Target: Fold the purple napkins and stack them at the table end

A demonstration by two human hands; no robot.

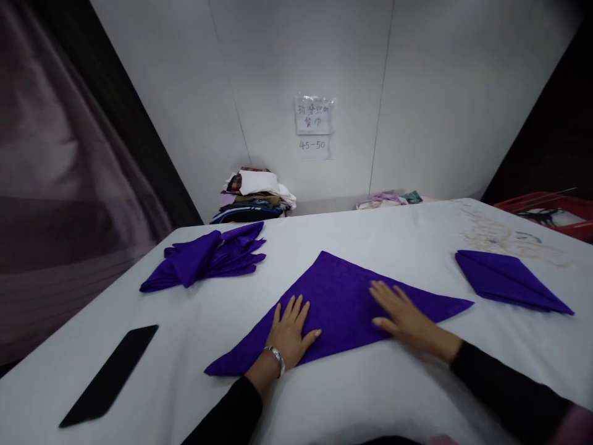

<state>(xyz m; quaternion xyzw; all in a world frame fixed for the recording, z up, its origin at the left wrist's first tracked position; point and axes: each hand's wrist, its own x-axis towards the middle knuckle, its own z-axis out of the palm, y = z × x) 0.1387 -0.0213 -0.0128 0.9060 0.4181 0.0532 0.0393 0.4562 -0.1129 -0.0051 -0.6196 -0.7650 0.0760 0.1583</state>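
A purple cloth (340,303) lies spread in a triangle on the white-covered table, its peak pointing away from me and its long edge near me. My left hand (290,334), with a silver bracelet at the wrist, rests on its left part, fingers spread. On the right part lies my right hand (403,318), palm down and fingers extended. Neither hand grips anything. A folded purple cloth (512,281) sits to the right, and a loose heap of purple cloths (204,256) is at the back left.
A black flat strip (111,376) lies at the table's (152,395) left. Behind the table are a stack of folded clothes (257,194), a smaller cloth pile (384,199) and a wall with a paper sign (315,117). A red basket (519,201) stands far right.
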